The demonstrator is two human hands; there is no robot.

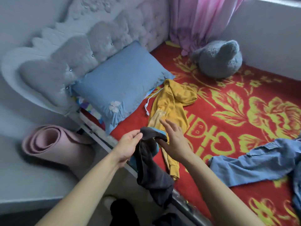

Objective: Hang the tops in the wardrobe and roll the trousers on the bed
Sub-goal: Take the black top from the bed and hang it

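A dark grey garment [151, 170] with a blue inner edge hangs over the bed's near edge. My left hand [130, 144] pinches its top hem. My right hand [174, 141] hovers beside it with fingers spread, a finger tucked under the raised fabric. A yellow hooded top [172, 105] with a white drawstring lies flat on the red and yellow bedspread [228, 128], just beyond my hands. Blue denim trousers [260, 162] lie crumpled to the right.
A blue pillow [120, 84] leans on the tufted grey headboard [78, 51]. A grey plush toy [218, 59] sits by the pink curtain [200, 18]. A rolled pink mat [53, 144] lies on the floor left of the bed.
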